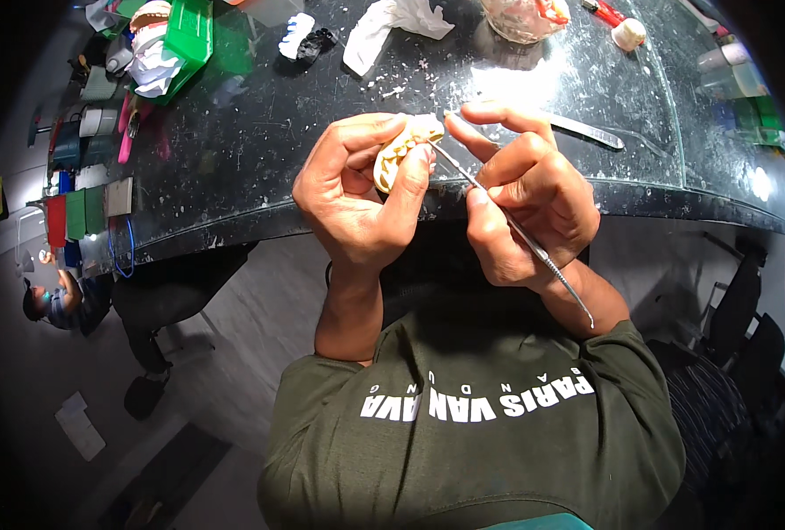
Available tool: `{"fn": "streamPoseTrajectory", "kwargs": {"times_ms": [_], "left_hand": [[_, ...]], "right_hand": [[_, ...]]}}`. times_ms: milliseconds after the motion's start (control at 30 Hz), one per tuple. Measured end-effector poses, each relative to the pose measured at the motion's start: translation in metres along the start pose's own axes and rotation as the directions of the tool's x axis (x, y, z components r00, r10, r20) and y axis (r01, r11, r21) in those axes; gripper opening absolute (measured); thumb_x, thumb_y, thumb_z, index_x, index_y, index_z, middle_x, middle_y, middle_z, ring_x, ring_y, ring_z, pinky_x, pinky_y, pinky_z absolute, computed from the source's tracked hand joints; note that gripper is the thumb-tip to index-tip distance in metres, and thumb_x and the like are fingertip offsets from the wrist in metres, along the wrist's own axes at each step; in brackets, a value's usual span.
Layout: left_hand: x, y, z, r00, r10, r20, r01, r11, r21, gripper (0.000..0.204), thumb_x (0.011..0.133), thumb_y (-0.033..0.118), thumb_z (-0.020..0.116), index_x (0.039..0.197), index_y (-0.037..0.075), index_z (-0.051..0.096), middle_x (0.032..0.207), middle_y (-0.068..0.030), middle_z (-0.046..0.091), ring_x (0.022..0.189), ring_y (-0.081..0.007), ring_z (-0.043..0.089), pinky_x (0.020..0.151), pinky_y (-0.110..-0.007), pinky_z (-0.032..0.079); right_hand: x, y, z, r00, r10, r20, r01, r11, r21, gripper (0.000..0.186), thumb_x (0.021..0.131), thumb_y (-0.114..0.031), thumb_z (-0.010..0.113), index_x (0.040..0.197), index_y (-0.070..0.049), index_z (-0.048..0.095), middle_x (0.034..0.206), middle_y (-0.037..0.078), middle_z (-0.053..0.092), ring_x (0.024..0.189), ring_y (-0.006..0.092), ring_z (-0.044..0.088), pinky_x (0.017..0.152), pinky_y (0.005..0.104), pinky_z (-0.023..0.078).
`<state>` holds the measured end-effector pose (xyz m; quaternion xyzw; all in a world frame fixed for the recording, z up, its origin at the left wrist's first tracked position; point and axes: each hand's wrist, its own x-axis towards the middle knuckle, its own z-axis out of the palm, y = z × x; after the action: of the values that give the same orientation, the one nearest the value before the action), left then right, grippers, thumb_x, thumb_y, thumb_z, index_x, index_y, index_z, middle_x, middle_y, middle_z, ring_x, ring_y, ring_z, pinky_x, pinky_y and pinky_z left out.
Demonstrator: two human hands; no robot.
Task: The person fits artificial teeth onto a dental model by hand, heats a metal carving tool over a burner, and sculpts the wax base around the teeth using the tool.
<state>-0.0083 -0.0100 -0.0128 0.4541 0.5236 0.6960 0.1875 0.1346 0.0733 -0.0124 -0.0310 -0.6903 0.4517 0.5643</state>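
Note:
My left hand (357, 185) grips a small cream-yellow piece (392, 159) that looks like a dental cast, with a paler pink part at its top and the thumb across its side. My right hand (529, 199) holds a slim metal double-ended instrument (538, 252) slanting from the piece down to the lower right. Its upper tip is at the piece, by the pink part; whether it touches cannot be made out. A flat metal spatula (594, 134) lies on the dark worktop (233, 168) behind my right hand.
A green box (188, 40) with casts and white tissue stands at the back left. Crumpled paper (384, 31), a plaster-smeared bowl (520, 13) and a red-handled brush (603, 13) lie along the back. A seated person (66, 305) is at far left, near chairs (163, 300).

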Motion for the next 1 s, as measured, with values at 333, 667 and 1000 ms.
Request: {"fn": "streamPoseTrajectory", "kwargs": {"times_ms": [333, 667, 1000], "left_hand": [[-0.0008, -0.0005, -0.0004, 1.0, 0.014, 0.005, -0.014, 1.0, 0.022, 0.023, 0.09, -0.01, 0.07, 0.112, -0.01, 0.065, 0.111, -0.0224, 0.07, 0.087, -0.0212, 0.075, 0.076, -0.029, 0.064], [-0.0007, 0.0, 0.0008, 1.0, 0.021, -0.002, -0.021, 0.999, 0.025, 0.023, 0.089, -0.01, 0.071, 0.111, -0.01, 0.066, 0.112, -0.021, 0.07, 0.087, -0.0213, 0.076, 0.076, -0.029, 0.064], [-0.0009, 0.0009, 0.0013, 1.0, 0.03, 0.001, -0.03, 0.999, 0.044, 0.024, 0.088, -0.011, 0.071, 0.111, -0.01, 0.066, 0.112, -0.0208, 0.07, 0.089, -0.0219, 0.075, 0.077, -0.03, 0.064]], "right_hand": [[0.0004, 0.0018, 0.0052, 0.993, -0.006, -0.116, 0.002, 1.0, -0.03, 0.024, 0.071, 0.014, 0.068, 0.075, -0.002, 0.05, 0.074, 0.009, 0.061, 0.104, 0.0394, 0.071, 0.087, 0.0446, 0.066], [0.0015, 0.0025, 0.0037, 0.995, -0.027, -0.096, 0.019, 0.997, -0.078, 0.025, 0.069, 0.013, 0.069, 0.074, -0.003, 0.051, 0.072, 0.008, 0.06, 0.098, 0.0385, 0.073, 0.082, 0.044, 0.066], [-0.0036, 0.0044, 0.0018, 0.992, -0.014, -0.129, 0.013, 1.0, -0.011, 0.025, 0.072, 0.013, 0.068, 0.075, -0.003, 0.05, 0.075, 0.009, 0.061, 0.102, 0.0372, 0.072, 0.085, 0.0437, 0.066]]}}
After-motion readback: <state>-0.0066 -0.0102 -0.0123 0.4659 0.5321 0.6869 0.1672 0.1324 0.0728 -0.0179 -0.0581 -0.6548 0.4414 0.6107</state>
